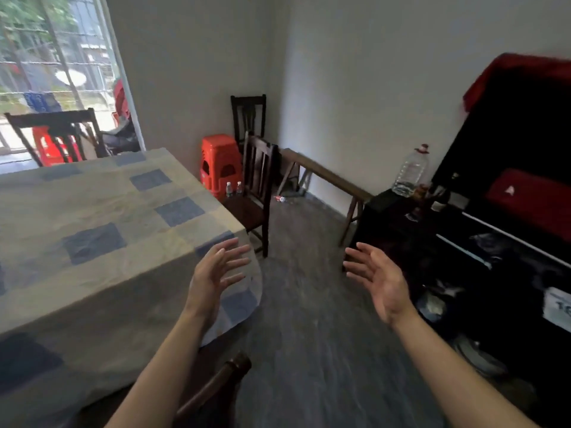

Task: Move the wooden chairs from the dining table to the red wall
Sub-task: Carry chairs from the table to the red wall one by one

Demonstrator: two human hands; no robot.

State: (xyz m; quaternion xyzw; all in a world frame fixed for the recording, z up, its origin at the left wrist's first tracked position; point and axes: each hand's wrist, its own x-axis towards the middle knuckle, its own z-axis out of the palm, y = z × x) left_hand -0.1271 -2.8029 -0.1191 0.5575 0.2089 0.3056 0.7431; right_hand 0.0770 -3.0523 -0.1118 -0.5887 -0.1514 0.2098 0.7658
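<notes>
Pale walls and a grey floor bound the room. Left of the left hand stands one dining table under a checked cloth, its near corner just behind that hand's fingers. Right of the right hand is one dark cabinet, and beyond that hand one bench runs along the wall.

Four wooden chairs show. The nearest is ahead of the left hand, at the table's side. One chair is in the corner beyond it, and one chair is far left at the table's window end. Under the left forearm only the top of one chair can be seen.

Red plastic stools stand in two places: by the corner chair and past the window.

One jug sits on the cabinet, holding a little clear liquid. Three small bottles are on the floor — two upright, one lying on its side; their contents are too small to tell.

Both hands are raised with fingers spread, palms turned toward each other, gripping nothing.
</notes>
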